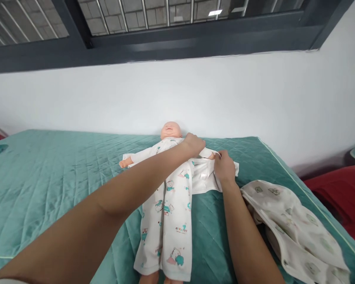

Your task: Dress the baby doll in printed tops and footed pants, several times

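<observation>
Item: doll, lying face up on a bed, centre of the frame, head toward the wall. Feet cut off by the lower edge. 1 arm showed at centre left; the other was hidden behind the hands. Both forearms of the person ran out of the frame at the bottom.

Materials: doll of smooth, pale plastic. Romper of soft white cloth with small teal and pink cartoon prints, long-legged. Its flap lay open to the right, plain white inside. Bed cover teal, quilted in diamonds, with light piping along the right edge. A 2nd garment, cream with faint green prints, lay crumpled at lower right. A red object at the right edge, partly cut off, could not be identified.

Left hand: rested on the doll's upper chest, fingers curled under and out of sight; grip impossible to tell.

Right hand: rested on the flap, fingertips pinched together on its upper edge.
</observation>
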`<act>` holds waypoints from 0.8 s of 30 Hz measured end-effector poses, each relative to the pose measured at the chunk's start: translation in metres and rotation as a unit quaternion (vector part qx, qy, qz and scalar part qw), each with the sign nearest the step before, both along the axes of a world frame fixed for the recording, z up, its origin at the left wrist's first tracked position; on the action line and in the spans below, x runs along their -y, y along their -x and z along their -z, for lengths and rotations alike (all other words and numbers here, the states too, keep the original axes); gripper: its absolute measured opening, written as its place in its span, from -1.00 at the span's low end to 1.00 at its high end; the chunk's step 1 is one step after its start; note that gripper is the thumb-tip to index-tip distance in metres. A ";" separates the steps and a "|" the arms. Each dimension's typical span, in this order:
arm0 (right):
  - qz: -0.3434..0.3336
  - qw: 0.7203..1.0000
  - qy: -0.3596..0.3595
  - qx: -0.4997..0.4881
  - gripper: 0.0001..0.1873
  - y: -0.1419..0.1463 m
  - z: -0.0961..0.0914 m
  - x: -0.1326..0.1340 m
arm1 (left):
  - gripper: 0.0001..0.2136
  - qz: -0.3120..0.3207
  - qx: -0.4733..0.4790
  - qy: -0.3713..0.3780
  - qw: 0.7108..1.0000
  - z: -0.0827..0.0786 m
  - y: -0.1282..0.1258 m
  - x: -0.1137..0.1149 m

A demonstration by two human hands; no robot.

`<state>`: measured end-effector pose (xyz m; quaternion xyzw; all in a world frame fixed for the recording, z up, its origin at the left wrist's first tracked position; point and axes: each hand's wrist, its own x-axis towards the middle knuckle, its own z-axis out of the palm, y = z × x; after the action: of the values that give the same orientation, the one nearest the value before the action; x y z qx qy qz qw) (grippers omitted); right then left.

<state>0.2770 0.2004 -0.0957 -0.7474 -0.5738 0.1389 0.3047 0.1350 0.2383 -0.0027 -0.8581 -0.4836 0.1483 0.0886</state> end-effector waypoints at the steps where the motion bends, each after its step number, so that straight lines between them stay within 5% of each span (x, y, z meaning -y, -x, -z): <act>1: 0.001 1.000 0.000 -0.008 -0.62 -0.001 0.001 0.000 | -0.61 -0.004 -0.002 -0.004 1.000 -0.004 0.004 0.001; 11: -0.010 0.987 -0.073 -0.143 -0.65 -0.020 0.016 -0.014 | -0.59 -0.015 0.018 -0.017 1.000 -0.030 0.031 0.020; 20: -0.020 0.942 -0.203 -0.267 -0.34 -0.026 0.027 -0.022 | -0.60 -0.041 0.070 0.045 0.996 -0.002 0.000 0.007; 24: 0.000 0.919 -0.324 -0.223 -0.39 -0.013 0.021 -0.011 | -0.66 -0.024 0.106 0.044 0.993 0.000 0.004 0.026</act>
<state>0.2899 0.2118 -0.1163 -0.5570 -0.5046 0.1083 0.6507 0.1310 0.2124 -0.0024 -0.8600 -0.5041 0.0793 -0.0047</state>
